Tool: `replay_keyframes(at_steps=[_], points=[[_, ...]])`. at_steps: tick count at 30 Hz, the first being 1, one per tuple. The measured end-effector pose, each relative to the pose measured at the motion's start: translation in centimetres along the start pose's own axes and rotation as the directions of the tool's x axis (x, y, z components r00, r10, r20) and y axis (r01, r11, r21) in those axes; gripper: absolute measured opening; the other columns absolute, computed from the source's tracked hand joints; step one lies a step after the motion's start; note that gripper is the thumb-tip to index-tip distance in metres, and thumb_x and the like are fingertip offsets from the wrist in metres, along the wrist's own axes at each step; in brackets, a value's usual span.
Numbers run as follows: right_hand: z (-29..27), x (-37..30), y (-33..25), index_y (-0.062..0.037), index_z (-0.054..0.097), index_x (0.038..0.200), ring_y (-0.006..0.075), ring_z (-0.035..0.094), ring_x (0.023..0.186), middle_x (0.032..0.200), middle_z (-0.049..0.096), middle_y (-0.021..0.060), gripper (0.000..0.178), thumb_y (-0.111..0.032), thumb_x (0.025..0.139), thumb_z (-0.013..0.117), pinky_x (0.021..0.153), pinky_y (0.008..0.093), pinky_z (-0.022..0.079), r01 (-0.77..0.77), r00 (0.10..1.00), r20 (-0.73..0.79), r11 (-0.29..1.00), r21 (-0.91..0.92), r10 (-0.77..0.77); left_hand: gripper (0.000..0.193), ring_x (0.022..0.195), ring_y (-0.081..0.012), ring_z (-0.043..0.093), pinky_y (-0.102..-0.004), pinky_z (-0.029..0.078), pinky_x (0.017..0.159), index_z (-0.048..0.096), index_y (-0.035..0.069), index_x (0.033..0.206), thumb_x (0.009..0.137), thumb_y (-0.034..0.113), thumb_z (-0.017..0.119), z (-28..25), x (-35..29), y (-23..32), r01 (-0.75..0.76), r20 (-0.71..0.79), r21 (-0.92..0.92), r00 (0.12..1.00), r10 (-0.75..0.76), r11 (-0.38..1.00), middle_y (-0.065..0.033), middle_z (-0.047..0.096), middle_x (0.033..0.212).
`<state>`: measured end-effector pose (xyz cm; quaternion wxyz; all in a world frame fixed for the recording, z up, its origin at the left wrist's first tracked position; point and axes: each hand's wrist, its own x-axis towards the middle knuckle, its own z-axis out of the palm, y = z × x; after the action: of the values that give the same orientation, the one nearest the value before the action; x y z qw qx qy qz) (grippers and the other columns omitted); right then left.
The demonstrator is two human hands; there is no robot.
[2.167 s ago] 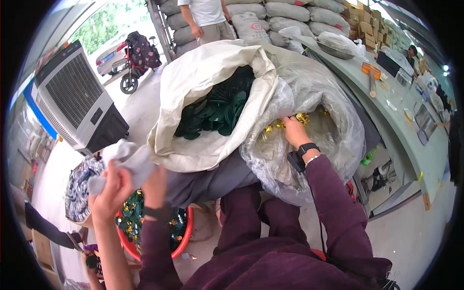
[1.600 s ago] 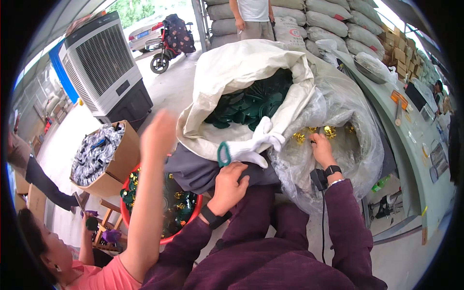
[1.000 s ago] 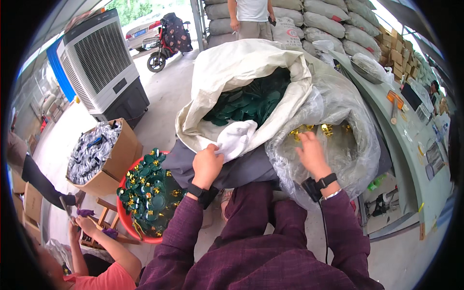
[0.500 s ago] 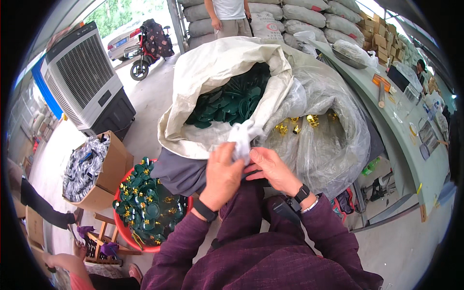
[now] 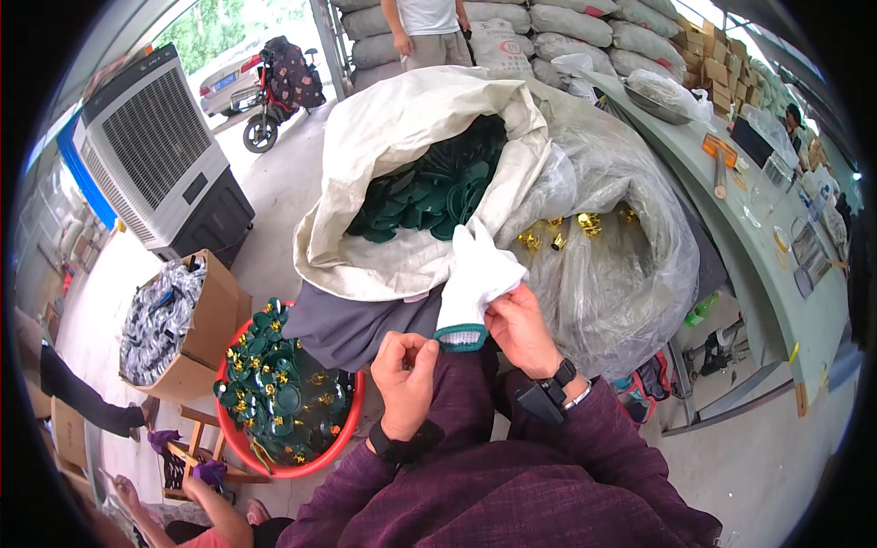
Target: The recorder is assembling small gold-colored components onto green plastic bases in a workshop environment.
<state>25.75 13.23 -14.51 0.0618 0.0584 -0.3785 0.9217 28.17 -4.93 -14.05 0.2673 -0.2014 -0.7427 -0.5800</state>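
Observation:
A white knit glove (image 5: 486, 274) with a dark green cuff is in my right hand (image 5: 527, 333), pinched along its right edge between thumb and fingers. The glove's fingers point up and away from me, and its cuff opening faces me. My left hand (image 5: 405, 384) is just left of the cuff, fingers curled in and thumb pressed to them, with nothing visible in it. Beyond the glove, a white woven sack (image 5: 320, 239) lies open with many dark green plastic discs (image 5: 429, 194) inside. Beside it, a clear plastic bag (image 5: 594, 292) holds shiny gold pieces (image 5: 589, 224).
A red tub (image 5: 239, 440) of green discs with gold pieces stands at lower left, near a cardboard box (image 5: 217, 310) of silvery items. An air cooler (image 5: 151, 137) is farther left. A long table (image 5: 731, 210) runs along the right. Another person's arm (image 5: 215, 511) shows at lower left.
The glove, bunched and blurred between both hands before, now hangs spread out in my right hand with its cuff toward me. My left hand has come off it, moving down and nearer me.

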Motion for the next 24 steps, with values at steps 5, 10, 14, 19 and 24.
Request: replay_keyframes(at_steps=[5, 10, 14, 19, 24], points=[[-0.3, -1.0, 0.6, -0.0048, 0.049, 0.122, 0.0215, 0.058, 0.107, 0.117, 0.058, 0.0067, 0.029, -0.002, 0.093, 0.046, 0.092, 0.0393, 0.048, -0.004, 1.0, -0.01, 1.0, 0.03, 0.004, 0.017, 0.064, -0.0058, 0.054, -0.02, 0.043, 0.056, 0.059, 0.0, 0.099, 0.087, 0.012, 0.063, 1.2, -0.5, 0.5, 0.658, 0.441, -0.415, 0.749, -0.494, 0.628, -0.0011, 0.062, 0.084], [-0.1, -2.6, -0.7, -0.0015, 0.054, 0.112, 0.0196, 0.064, 0.088, 0.101, 0.063, 0.0094, 0.021, -0.005, 0.091, 0.051, 0.076, 0.0325, 0.054, -0.237, 0.971, -0.15, 0.854, -0.464, 0.188, 0.017, 0.071, -0.0075, 0.055, -0.0216, 0.046, 0.061, 0.057, -0.002, 0.103, 0.089, -0.002, 0.049, 2.7, 1.3, 0.0, 0.555, 0.198, -0.551, 0.813, -0.548, 0.623, -0.0031, 0.061, 0.084], [1.6, -4.9, -2.7, 0.0013, 0.057, 0.094, 0.0184, 0.064, 0.076, 0.087, 0.064, 0.0111, 0.012, -0.003, 0.084, 0.062, 0.068, 0.0288, 0.052, 0.247, 0.917, 0.06, 0.442, -0.862, -0.395, 0.015, 0.065, -0.0077, 0.056, -0.0243, 0.046, 0.058, 0.058, -0.002, 0.096, 0.083, -0.005, 0.052, 2.9, 3.9, -0.2, 0.264, 0.056, -0.252, 0.964, -0.258, 0.931, -0.0037, 0.061, 0.073], [6.1, -5.5, -2.6, -0.0001, 0.059, 0.095, 0.0286, 0.063, 0.083, 0.097, 0.062, 0.0133, 0.023, 0.001, 0.074, 0.067, 0.069, 0.0355, 0.051, 0.705, 0.648, 0.65, -0.011, -0.71, -0.398, 0.024, 0.059, -0.0196, 0.062, -0.033, 0.046, 0.051, 0.057, 0.003, 0.098, 0.075, -0.002, 0.058, 3.3, 3.4, 1.8, 0.084, 0.185, -0.095, 0.981, -0.066, 0.992, -0.0161, 0.061, 0.069], [3.2, -7.8, -2.7, 0.0011, 0.06, 0.096, 0.0336, 0.061, 0.079, 0.09, 0.061, 0.017, 0.015, -0.003, 0.081, 0.059, 0.068, 0.0394, 0.051, 0.613, 0.571, 0.719, -0.377, -0.695, -0.396, 0.025, 0.065, -0.0439, 0.057, -0.0503, 0.044, 0.057, 0.055, 0.003, 0.097, 0.073, 0.007, 0.058, 6.2, 2.6, 1.7, 0.056, 0.276, 0.024, 0.959, -0.061, 0.998, -0.0242, 0.057, 0.067]])
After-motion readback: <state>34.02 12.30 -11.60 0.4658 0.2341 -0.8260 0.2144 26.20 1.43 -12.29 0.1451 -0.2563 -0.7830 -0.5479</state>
